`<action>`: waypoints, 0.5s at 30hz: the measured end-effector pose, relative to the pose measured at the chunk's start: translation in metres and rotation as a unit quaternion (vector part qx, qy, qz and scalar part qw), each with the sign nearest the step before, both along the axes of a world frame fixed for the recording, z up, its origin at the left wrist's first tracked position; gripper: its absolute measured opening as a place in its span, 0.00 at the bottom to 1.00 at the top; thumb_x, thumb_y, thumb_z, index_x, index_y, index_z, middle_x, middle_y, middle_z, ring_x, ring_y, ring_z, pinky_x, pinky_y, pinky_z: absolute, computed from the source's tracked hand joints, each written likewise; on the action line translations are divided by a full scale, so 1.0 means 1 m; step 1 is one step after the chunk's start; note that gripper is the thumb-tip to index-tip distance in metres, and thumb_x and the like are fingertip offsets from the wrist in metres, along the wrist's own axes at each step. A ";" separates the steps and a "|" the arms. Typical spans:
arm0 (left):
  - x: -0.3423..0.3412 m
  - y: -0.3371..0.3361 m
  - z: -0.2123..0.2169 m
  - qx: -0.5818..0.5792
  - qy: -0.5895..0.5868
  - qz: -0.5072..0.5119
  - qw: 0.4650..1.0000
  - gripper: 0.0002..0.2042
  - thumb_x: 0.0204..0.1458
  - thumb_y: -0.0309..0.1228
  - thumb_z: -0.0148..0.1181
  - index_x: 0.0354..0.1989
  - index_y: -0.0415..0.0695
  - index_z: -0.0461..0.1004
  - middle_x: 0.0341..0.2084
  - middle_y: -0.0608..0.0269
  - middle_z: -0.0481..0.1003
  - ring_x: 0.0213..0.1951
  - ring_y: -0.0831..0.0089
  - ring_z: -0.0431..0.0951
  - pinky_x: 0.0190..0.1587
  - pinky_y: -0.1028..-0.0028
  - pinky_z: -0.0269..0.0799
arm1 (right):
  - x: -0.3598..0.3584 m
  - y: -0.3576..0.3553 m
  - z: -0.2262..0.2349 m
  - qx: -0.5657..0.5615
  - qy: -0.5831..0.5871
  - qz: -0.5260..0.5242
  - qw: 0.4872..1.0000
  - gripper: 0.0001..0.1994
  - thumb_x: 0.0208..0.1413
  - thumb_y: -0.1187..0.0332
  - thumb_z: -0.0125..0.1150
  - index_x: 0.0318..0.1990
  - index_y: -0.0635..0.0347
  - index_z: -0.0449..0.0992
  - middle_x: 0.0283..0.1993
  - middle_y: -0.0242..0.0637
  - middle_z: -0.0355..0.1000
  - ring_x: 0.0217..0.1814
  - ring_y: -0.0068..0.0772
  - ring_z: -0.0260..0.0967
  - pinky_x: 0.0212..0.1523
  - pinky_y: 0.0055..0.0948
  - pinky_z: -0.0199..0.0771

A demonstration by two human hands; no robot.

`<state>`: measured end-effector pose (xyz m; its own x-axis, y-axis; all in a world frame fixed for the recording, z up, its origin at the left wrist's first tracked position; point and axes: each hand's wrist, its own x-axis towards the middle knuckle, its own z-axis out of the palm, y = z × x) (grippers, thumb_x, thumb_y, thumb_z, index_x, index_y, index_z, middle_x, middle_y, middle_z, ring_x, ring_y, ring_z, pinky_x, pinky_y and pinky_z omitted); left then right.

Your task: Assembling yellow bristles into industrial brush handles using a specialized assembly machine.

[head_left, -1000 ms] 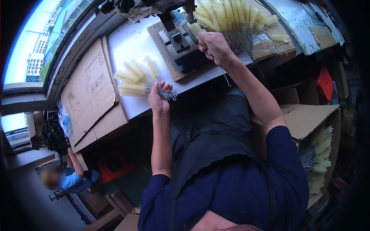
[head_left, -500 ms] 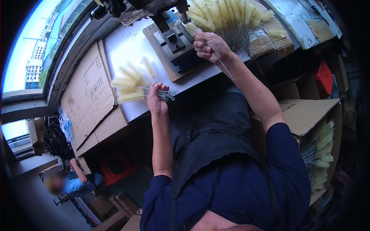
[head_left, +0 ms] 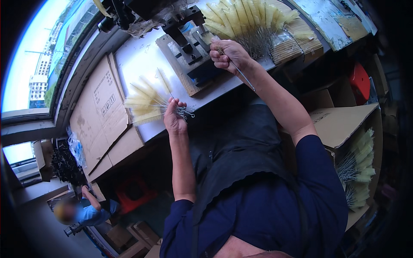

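Observation:
My left hand (head_left: 175,118) is closed round the twisted wire stems of several pale yellow bottle brushes (head_left: 146,101). Their bristle ends fan out to the left, and the looped wire ends stick out on the right of the fist. At the bench edge my right hand (head_left: 228,55) grips one bottle brush (head_left: 243,76); its wire stem runs down along my forearm, and its bristles are mostly hidden by the fingers. Just left of the right hand stands a small press fixture (head_left: 188,52) of dark metal on a wooden block.
A large heap of yellow brushes (head_left: 254,21) lies on cardboard at the back right of the bench. An open carton (head_left: 344,124) with more brushes stands at my right. Cardboard sheets (head_left: 97,112) lean at the left. Farther left, another person (head_left: 92,210) works.
My head view has shifted slightly. Both hands keep their hold on the brushes, with hardly any movement against the bench.

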<state>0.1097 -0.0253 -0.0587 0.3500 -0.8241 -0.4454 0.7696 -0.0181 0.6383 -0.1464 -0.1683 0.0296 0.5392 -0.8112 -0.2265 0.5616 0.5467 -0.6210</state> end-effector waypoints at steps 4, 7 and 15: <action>-0.004 0.007 0.005 -0.026 0.008 -0.007 1.000 0.11 0.56 0.21 0.58 0.47 0.39 0.69 0.29 0.64 0.73 0.30 0.72 0.74 0.41 0.67 0.75 | 0.000 0.001 0.004 0.000 0.020 -0.010 1.000 0.13 0.68 0.60 0.46 0.31 0.55 0.63 0.21 0.27 0.61 0.12 0.14 0.47 0.14 0.17 0.50; -0.008 0.013 0.010 -0.040 -0.011 0.009 0.999 0.11 0.56 0.23 0.59 0.47 0.39 0.69 0.30 0.64 0.72 0.30 0.72 0.74 0.40 0.67 0.75 | -0.001 0.009 0.016 -0.018 0.095 -0.056 0.994 0.15 0.68 0.59 0.48 0.30 0.56 0.65 0.20 0.27 0.64 0.11 0.10 0.51 0.11 0.13 0.51; -0.045 0.022 0.028 -0.049 -0.056 0.019 0.997 0.09 0.53 0.20 0.63 0.41 0.40 0.70 0.30 0.63 0.73 0.31 0.70 0.76 0.41 0.66 0.76 | -0.043 -0.039 0.021 -0.335 0.581 -0.273 0.689 0.20 0.60 0.56 0.58 0.46 0.68 0.70 0.37 0.47 0.74 0.33 0.44 0.72 0.40 0.39 0.72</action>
